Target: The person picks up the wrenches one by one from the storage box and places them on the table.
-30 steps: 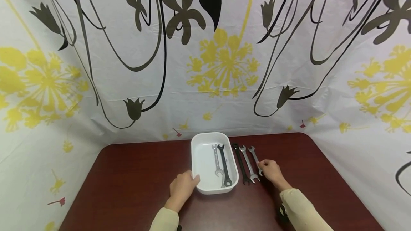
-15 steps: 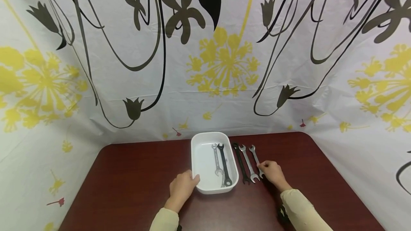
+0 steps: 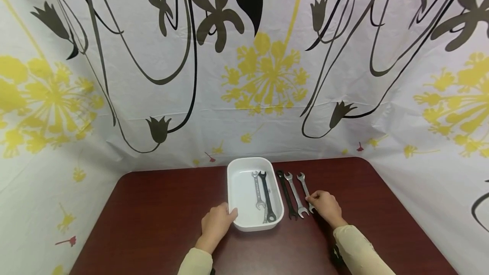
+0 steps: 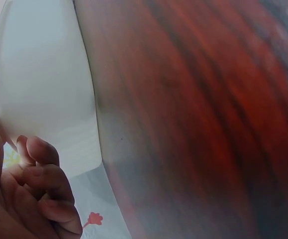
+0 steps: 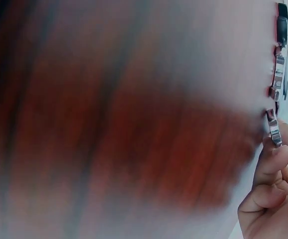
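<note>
Left hand (image 3: pixel 215 225) is gripping the tray (image 3: pixel 242 209) (near the table's (image 3: pixel 160 211) far edge). Right hand (image 3: pixel 326 208) is pinching a wrench (image 3: pixel 304 186).

And here we are at a curtained-off spot, home or workshop impossible to tell: flower-printed cloth (image 3: pixel 214 96) sweeps from nine o'clock through twelve to three, hemming in a reddish-brown, wood-grained table (image 3: pixel 164 207) towards six!

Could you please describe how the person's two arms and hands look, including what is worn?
The left hand and right hand are bare; no ring shows on the visible fingers. The left sleeve and right sleeve are pale cream-yellow, plain and slightly wrinkled. A small dark item shows beside the right sleeve; I cannot tell what it is.
</note>
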The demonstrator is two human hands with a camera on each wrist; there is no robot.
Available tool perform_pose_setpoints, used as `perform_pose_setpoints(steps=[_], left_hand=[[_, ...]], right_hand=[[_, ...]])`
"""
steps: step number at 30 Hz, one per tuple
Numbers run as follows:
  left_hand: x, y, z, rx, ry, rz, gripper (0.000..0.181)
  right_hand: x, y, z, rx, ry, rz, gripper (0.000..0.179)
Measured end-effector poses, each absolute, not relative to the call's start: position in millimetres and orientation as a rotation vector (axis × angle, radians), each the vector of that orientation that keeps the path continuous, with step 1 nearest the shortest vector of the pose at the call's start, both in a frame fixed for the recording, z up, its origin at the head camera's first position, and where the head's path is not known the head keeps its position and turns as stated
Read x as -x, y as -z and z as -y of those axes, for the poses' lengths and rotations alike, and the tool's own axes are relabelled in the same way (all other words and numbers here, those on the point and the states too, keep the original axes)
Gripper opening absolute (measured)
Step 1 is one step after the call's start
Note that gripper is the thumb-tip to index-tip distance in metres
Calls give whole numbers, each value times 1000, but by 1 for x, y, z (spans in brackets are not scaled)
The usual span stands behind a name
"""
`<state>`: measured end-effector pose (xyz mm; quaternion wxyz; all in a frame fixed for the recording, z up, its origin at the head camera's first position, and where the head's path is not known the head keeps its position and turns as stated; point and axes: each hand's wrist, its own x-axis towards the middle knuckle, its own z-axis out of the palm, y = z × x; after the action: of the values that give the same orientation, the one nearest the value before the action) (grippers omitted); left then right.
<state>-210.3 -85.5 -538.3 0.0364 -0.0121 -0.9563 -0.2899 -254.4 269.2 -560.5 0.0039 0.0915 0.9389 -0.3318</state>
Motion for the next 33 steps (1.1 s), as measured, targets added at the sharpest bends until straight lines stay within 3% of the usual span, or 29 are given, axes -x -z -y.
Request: perform_pose_setpoints(steps=[23,33], left_hand=[[210,537,86,52,902,2930,35],[210,537,86,46,887,2939,34]], right_hand=[[257,560,-270,-323,1062,-2963,17],[257,549,-254,-280,1211,-2956,26]])
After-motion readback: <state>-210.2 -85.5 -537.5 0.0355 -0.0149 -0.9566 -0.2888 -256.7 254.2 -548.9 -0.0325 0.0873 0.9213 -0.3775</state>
